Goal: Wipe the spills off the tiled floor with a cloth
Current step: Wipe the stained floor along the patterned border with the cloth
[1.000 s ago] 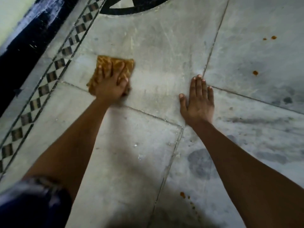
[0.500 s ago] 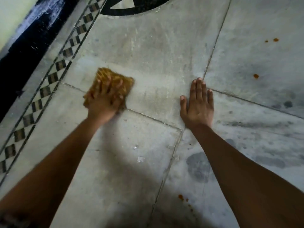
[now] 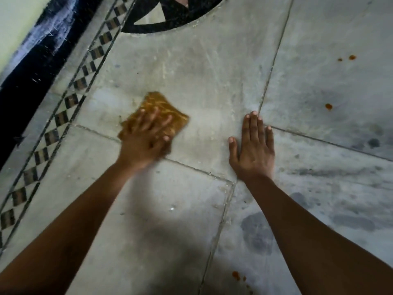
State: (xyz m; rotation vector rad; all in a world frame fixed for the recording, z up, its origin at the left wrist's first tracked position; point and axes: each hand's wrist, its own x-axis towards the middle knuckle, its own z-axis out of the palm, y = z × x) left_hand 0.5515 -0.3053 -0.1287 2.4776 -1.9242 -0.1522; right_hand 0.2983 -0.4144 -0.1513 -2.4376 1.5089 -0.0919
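Head view, left to right. At 9 o'clock, checkered border strip (image 3: pixel 61 116) runs along dark skirting. Left hand (image 3: pixel 144 139) lies flat, fingers spread, pressing the mustard cloth (image 3: pixel 161 107) onto the tiled floor (image 3: pixel 191 77); cloth is pinned under the palm, not clenched, sitting just above a grout line at about 10 o'clock from centre. Hand is motion-blurred, so a wiping stroke is judged to be in progress. Right hand (image 3: pixel 253 150) at centre-right: open, fingers together, palm flat on the floor as a brace, holding nothing.

Progress: tile around the cloth shows no orange marks. Still to wipe: orange drops (image 3: pixel 238 275) at 6 o'clock, one spot (image 3: pixel 328 106) at 2 o'clock, a pair (image 3: pixel 352 57) at 1 o'clock. Judged under half done; cloth is well apart from all three
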